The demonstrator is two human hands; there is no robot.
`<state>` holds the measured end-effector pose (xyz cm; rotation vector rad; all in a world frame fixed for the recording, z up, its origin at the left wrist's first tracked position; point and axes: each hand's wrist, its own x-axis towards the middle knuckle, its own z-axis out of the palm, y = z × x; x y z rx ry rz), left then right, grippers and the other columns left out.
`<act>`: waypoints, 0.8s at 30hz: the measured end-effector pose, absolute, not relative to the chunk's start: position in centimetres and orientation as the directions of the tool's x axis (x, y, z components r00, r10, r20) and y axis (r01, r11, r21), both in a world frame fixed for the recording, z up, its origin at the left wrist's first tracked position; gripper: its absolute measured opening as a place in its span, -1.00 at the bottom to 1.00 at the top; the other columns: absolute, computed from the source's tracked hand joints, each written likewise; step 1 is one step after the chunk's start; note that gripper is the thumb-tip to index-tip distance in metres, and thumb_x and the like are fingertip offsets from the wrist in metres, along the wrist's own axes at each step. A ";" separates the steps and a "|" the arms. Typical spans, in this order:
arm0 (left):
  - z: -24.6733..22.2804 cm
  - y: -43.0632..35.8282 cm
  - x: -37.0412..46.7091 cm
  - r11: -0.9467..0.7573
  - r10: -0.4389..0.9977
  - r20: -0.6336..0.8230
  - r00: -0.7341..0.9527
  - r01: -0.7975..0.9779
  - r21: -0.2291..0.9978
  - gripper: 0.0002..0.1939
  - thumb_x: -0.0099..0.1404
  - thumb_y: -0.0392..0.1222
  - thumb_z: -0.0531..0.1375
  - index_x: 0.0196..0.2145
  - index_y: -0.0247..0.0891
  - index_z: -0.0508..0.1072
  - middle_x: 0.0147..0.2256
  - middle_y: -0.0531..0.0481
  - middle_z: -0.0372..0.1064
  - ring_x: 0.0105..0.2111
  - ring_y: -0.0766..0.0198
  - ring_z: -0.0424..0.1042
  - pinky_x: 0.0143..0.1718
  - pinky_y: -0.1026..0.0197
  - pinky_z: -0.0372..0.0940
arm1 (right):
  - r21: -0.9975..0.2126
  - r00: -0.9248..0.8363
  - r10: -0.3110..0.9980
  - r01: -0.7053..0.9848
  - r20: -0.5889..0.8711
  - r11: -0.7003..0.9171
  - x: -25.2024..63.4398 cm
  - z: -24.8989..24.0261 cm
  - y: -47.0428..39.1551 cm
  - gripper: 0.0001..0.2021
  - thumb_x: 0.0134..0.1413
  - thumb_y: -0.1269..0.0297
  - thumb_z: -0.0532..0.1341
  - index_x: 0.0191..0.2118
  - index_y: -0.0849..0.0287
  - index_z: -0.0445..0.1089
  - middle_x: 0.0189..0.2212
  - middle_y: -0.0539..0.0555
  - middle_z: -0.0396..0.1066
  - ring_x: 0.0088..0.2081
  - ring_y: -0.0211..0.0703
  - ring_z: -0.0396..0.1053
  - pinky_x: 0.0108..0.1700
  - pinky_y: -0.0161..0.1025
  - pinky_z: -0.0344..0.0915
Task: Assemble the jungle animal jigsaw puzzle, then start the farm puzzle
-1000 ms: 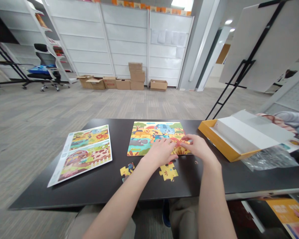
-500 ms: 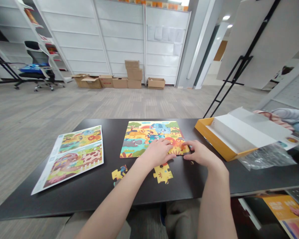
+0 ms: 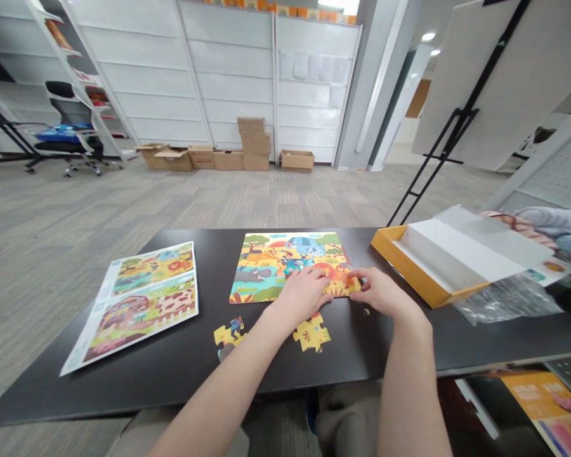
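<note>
A colourful animal jigsaw puzzle (image 3: pixel 261 257) lies on the dark table in front of me. My left hand (image 3: pixel 307 289) rests palm down over its lower middle, fingers stretched out on the pieces. At the lower right corner, my right hand (image 3: pixel 371 289) has thumb and fingertips closed around the edge of a corner puzzle piece, partly hidden by the fingers. Nearer to me, a loose yellow puzzle piece (image 3: pixel 313 333) lies between my forearms. Another loose cluster (image 3: pixel 231 333) with a blue figure is left of my left forearm, partly covered by it.
A printed picture sheet (image 3: pixel 143 298) lies at the left of the table (image 3: pixel 137 387). To the right stand an open yellow box (image 3: pixel 409 273) and crumpled clear plastic (image 3: pixel 504 301). A tiny scrap (image 3: pixel 366 311) sits below my right hand. Cardboard boxes (image 3: pixel 254 152) line the far wall.
My right thumb and fingers have drawn slightly closer around the puzzle's lower right corner. My left hand stays on the puzzle, barely shifted. The view has moved slightly.
</note>
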<state>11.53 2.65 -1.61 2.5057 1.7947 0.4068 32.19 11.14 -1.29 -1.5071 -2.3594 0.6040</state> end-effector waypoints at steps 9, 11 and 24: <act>-1.5 2.5 11.3 -0.346 0.931 0.180 0.317 0.924 0.162 -0.71 0.42 -0.07 0.19 -0.02 -0.30 0.49 -0.01 -0.18 0.48 0.05 0.04 0.43 0.07 0.05 0.34 | -0.487 -0.409 0.911 0.806 -0.046 0.337 32.4 -1.2 11.2 -0.55 -0.16 0.31 0.36 -0.04 0.17 0.58 -0.34 0.09 0.48 -0.41 -0.13 0.43 -0.29 -0.24 0.36; -1.5 2.4 11.3 -0.346 0.931 0.178 0.319 0.926 0.149 -0.71 0.42 -0.07 0.19 -0.03 -0.32 0.48 -0.01 -0.18 0.48 0.05 0.04 0.43 0.08 0.06 0.33 | -0.484 -0.406 0.913 0.807 -0.039 0.338 32.4 -1.2 11.2 -0.56 -0.17 0.31 0.36 -0.04 0.17 0.59 -0.38 0.07 0.47 -0.42 -0.14 0.42 -0.30 -0.24 0.35; -0.2 0.9 10.0 -0.349 0.918 0.288 0.273 0.901 0.259 -0.66 0.45 -0.06 0.14 0.10 -0.24 0.40 0.18 -0.21 0.35 0.16 0.03 0.36 0.14 0.01 0.32 | -0.506 -0.411 0.911 0.792 -0.026 0.343 32.7 -1.7 11.6 -0.56 -0.16 0.28 0.38 -0.05 0.16 0.57 -0.42 0.05 0.48 -0.42 -0.12 0.43 -0.33 -0.25 0.35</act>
